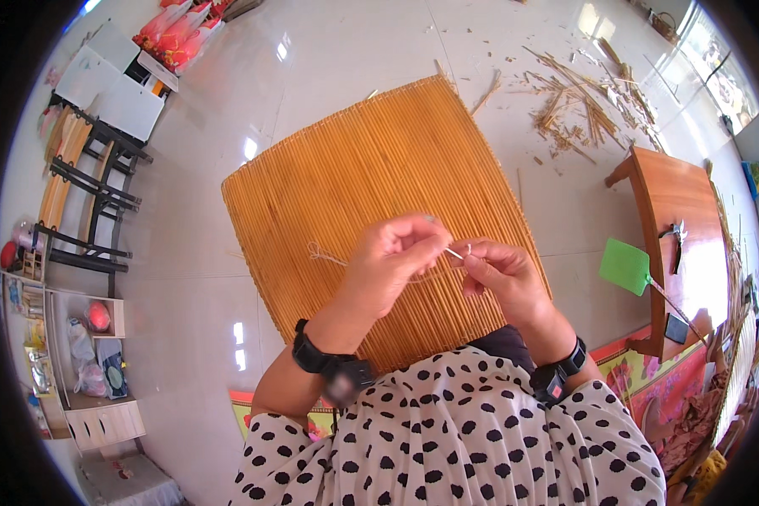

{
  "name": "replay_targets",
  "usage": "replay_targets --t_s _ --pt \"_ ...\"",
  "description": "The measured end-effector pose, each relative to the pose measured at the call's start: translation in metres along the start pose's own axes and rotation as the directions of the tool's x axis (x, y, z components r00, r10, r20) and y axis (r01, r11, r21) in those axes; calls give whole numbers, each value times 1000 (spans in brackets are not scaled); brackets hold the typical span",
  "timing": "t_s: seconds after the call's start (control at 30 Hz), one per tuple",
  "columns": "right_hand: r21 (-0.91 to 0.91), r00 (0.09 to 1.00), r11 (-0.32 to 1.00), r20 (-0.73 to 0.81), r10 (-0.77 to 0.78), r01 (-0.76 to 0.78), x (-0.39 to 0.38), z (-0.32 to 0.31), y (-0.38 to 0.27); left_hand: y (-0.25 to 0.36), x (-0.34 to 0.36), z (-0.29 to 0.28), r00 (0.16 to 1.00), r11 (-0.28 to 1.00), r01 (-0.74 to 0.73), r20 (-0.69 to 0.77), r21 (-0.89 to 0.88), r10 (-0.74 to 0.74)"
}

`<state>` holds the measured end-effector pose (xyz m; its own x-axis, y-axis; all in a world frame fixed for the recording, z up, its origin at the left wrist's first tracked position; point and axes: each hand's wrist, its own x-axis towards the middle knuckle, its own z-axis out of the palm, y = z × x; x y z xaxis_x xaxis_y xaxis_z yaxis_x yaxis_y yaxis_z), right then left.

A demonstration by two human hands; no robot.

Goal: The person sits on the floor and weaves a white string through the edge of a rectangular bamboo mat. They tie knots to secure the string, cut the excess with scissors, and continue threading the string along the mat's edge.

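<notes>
A mat of yellow-brown reed stalks (354, 160) lies across my lap and reaches forward over the floor. Above its near half, my left hand (401, 253) and my right hand (502, 274) are close together, fingers pinched. Between them runs a short taut piece of white string (454, 252), gripped from both sides. A small loop of it shows at my right fingertips. The string's slack trails over the mat to a loose tangle left of my left hand. My fingers partly hide the string; I cannot tell whether a needle is on it.
A wooden bench (687, 198) on the right carries pliers (676, 244), a phone (675, 328) and a green fly swatter (624, 266). Broken stalks (578, 105) litter the tiled floor at the far right. Folded black-framed furniture (93, 185) and a shelf (105, 422) stand on the left.
</notes>
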<state>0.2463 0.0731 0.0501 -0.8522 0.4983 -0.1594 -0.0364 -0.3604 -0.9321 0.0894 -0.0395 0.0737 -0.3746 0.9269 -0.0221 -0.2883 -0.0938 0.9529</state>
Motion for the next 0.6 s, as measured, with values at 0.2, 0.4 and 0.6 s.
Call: replay_targets --t_s 0.2,0.4,0.6 --pt "-29 978 999 -204 -34 29 -17 -68 -21 42 -12 -60 954 964 -244 -206 -104 219" --pt "-160 748 984 -643 -164 78 -55 -223 -29 101 -74 -173 738 836 -544 -513 -68 438" --pt "-463 459 -46 -853 -247 -885 -110 -423 80 112 -117 -234 567 783 -621 -670 36 480"
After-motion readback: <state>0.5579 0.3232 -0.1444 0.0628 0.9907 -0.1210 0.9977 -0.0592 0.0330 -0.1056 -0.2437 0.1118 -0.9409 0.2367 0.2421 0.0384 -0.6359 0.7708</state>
